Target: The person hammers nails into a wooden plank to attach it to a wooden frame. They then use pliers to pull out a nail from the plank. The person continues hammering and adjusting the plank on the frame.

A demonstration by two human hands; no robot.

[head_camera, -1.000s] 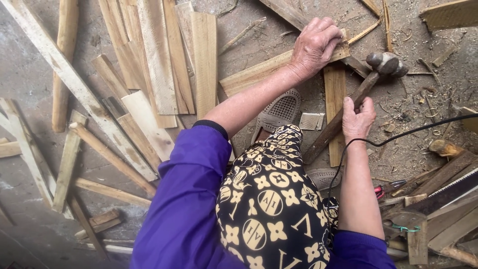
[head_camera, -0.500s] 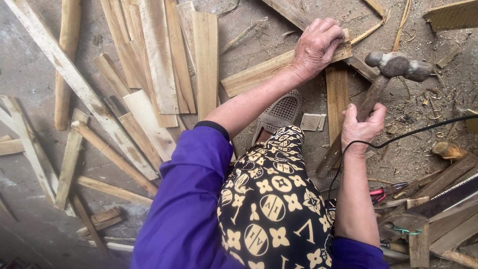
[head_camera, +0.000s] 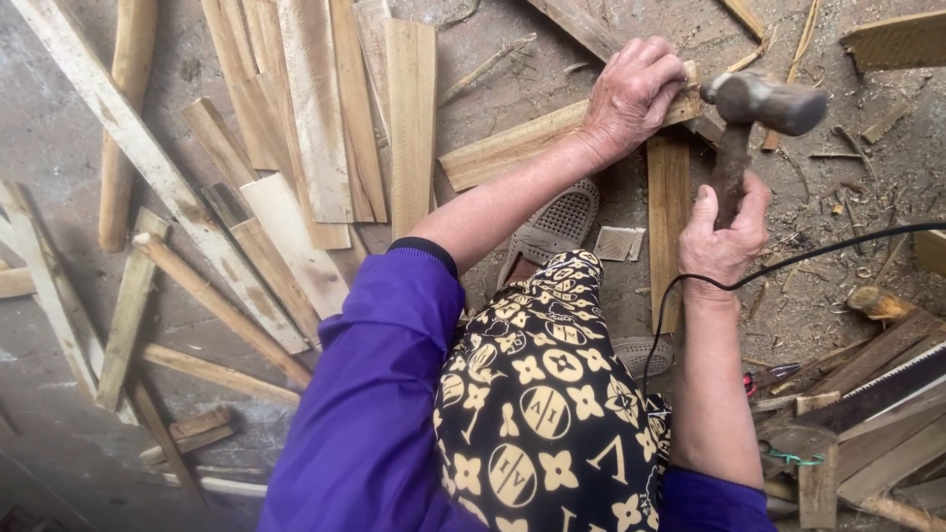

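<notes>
Head view, looking down on a person crouching over a dusty floor [head_camera: 79, 59]. Left hand [head_camera: 636, 99] is pressing down on a pale wooden slat [head_camera: 512, 148], fingers curling over the slat's far end where it is crossing a darker upright board [head_camera: 668, 217]. Right hand [head_camera: 724, 232] is closing around the wooden handle of a hammer [head_camera: 754, 123], whose dark metal head is hovering just beside the left hand's fingertips, above the slat end. Whether a nail is being pinched there cannot be told. Purple sleeves and black trousers with a cream pattern are filling the lower frame; a grey mesh shoe [head_camera: 552, 227] is resting below the slat. A black cable [head_camera: 808, 258] is running across the right wrist. Loose planks and offcuts [head_camera: 315, 118] are lying scattered on the left; stacked timber [head_camera: 877, 404] is sitting at lower right
</notes>
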